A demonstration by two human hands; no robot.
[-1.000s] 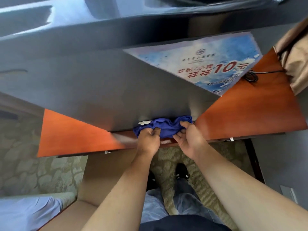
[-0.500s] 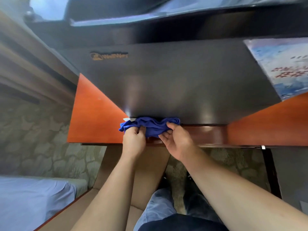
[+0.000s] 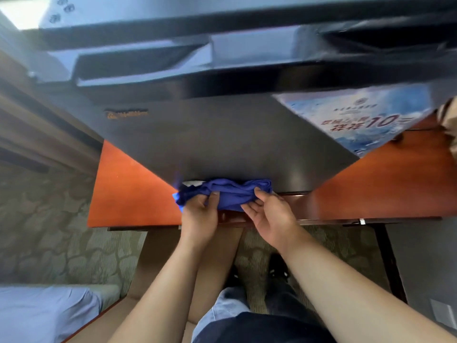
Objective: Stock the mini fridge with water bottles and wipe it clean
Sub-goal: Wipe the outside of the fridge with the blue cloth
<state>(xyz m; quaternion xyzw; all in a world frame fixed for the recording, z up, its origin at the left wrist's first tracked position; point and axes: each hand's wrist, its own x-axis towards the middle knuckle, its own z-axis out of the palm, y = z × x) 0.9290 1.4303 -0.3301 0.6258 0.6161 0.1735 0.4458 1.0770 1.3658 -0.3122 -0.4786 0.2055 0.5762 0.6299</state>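
Observation:
A dark mini fridge (image 3: 222, 139) stands closed on an orange wooden shelf (image 3: 128, 194), its door facing me. A bunched blue cloth (image 3: 232, 191) lies against the bottom edge of the door. My left hand (image 3: 200, 216) grips the cloth's left end with curled fingers. Its right end is pinched between the thumb and fingers of my right hand (image 3: 269, 216). A blue and white price sticker (image 3: 358, 120) covers the door's upper right corner. No water bottles are in view.
A dark counter with trays (image 3: 138, 63) overhangs the fridge. Patterned carpet (image 3: 49, 231) lies below at left, a bed corner (image 3: 42, 315) at lower left. A brown paper bag (image 3: 450, 125) sits at the far right. My legs and shoes are under my arms.
The view has swung, so the fridge logo and the sticker both show now. Both hands keep hold of the blue cloth at the door's bottom edge, and have shifted a little left along it.

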